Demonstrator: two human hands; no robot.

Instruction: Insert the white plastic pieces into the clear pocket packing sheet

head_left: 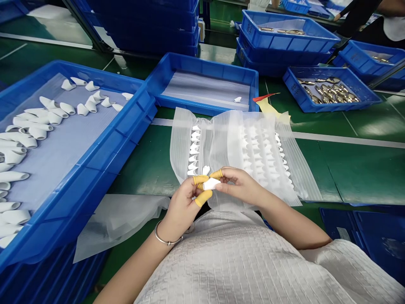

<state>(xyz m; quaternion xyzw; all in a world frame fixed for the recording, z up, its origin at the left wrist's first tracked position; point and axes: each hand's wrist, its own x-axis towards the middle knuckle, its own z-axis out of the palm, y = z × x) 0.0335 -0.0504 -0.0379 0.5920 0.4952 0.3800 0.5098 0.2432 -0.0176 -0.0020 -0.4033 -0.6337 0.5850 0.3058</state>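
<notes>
Between my two hands is a small white hollow part (211,184) with a slanted end. My left hand (186,196), with yellow finger cots and a bracelet at the wrist, pinches its left side. The fingertips of my right hand (237,183), one in a yellow cot, close on its right side. Just beyond my fingers, another white part (206,170) lies on a translucent foam sheet (218,135). On the sheet's left part stands a column of similar white parts (194,147). More rows show through the folded layers at the right.
A large blue tray (104,169) at the left holds many loose white parts (34,122). Behind the sheet, a lined blue tray (202,65) holds one small white piece (237,99). Blue trays (332,105) of shiny metal parts stand at the back right, near another person's arm (354,10).
</notes>
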